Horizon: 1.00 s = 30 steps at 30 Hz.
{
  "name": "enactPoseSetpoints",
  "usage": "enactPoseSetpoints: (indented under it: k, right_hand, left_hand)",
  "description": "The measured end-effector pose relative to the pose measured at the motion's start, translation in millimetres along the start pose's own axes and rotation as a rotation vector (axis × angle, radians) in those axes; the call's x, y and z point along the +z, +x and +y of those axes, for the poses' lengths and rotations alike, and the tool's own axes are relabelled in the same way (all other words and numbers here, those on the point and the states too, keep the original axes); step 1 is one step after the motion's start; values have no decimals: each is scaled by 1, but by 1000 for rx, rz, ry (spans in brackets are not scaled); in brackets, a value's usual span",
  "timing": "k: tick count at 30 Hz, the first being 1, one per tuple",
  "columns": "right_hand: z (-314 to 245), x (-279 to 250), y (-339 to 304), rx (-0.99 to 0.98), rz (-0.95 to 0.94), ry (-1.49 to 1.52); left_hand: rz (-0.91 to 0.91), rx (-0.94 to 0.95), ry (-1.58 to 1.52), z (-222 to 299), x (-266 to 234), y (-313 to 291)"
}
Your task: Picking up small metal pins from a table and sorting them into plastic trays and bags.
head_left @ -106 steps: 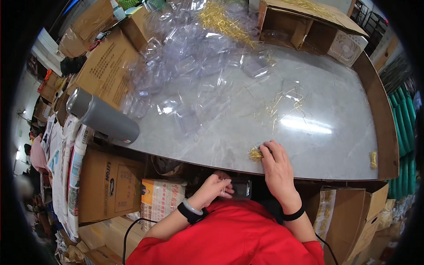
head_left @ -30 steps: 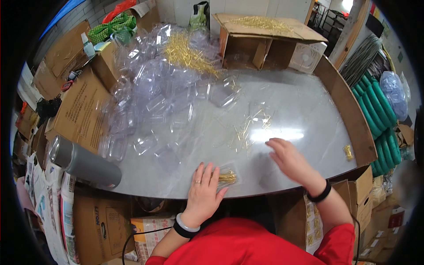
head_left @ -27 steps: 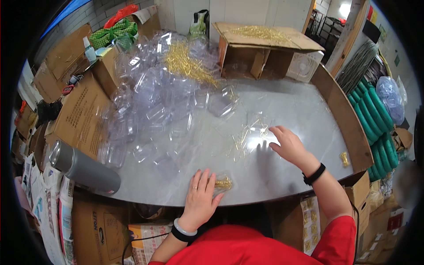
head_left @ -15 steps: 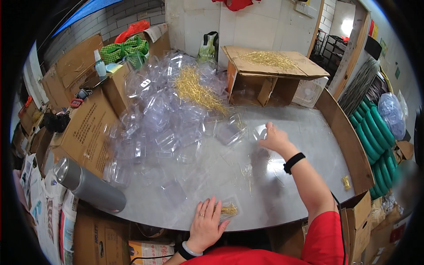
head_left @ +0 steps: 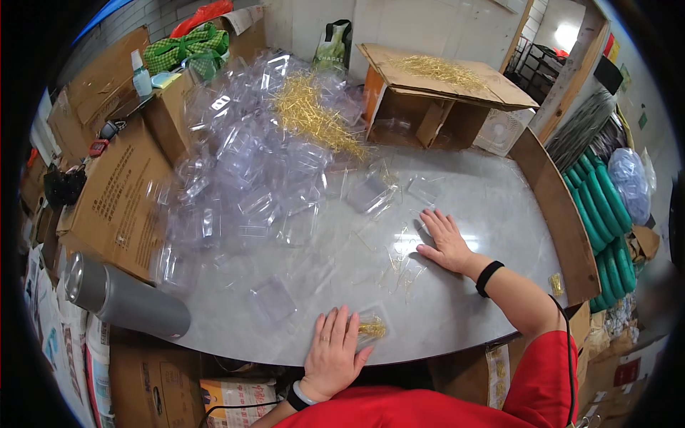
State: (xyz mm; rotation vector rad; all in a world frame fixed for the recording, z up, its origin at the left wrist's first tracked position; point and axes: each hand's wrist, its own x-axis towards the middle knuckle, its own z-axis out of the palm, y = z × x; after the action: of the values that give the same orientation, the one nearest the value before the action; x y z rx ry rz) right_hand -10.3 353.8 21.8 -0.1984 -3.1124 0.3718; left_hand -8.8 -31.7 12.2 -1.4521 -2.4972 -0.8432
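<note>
My left hand [head_left: 334, 353] lies flat by the near table edge, fingers stretched out and partly over a small clear plastic box. Gold pin-like sticks [head_left: 372, 327] fill that box. Farther right, my right hand [head_left: 446, 244] rests open on the grey tabletop, holding nothing, its fingers spread. Several thin loose gold sticks [head_left: 401, 267] are scattered to its left. Past its fingertips lies a small clear plastic piece [head_left: 424, 189]. A clear box [head_left: 371, 193] with a few sticks on it sits farther left. Another flat clear piece [head_left: 274, 299] lies left of my left hand.
A big heap of clear plastic boxes [head_left: 242, 164] covers the left, topped by a gold stick pile [head_left: 310, 114]. A cardboard shelf [head_left: 428, 93] stands at the back. A grey bottle [head_left: 128, 299] lies at the left edge, a gold bundle [head_left: 556, 284] near the right wooden border.
My right hand has come nearer and lowered from above the clear piece to the tabletop, its fingers opening out. The clear piece now lies beyond it. My left hand stays on the box.
</note>
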Motion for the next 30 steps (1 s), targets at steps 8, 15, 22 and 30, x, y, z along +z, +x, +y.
enactPoseSetpoints:
  k: [8,15,22,30]
  right_hand:
    - [-79,6,36,-533,-39,-148]
    - [-79,9,-4,-800,-142,-24]
    - [-48,-4,-80,-803,-153,-4]
    - [-28,-14,-165,174,47,323]
  left_hand:
    - [-17,9,-13,3,0,0]
    - [-48,4,-42,1,-5,-7]
    - [-128,-56,-188,-6,-18,4]
    - [169,-63,-4,6,-22,-5]
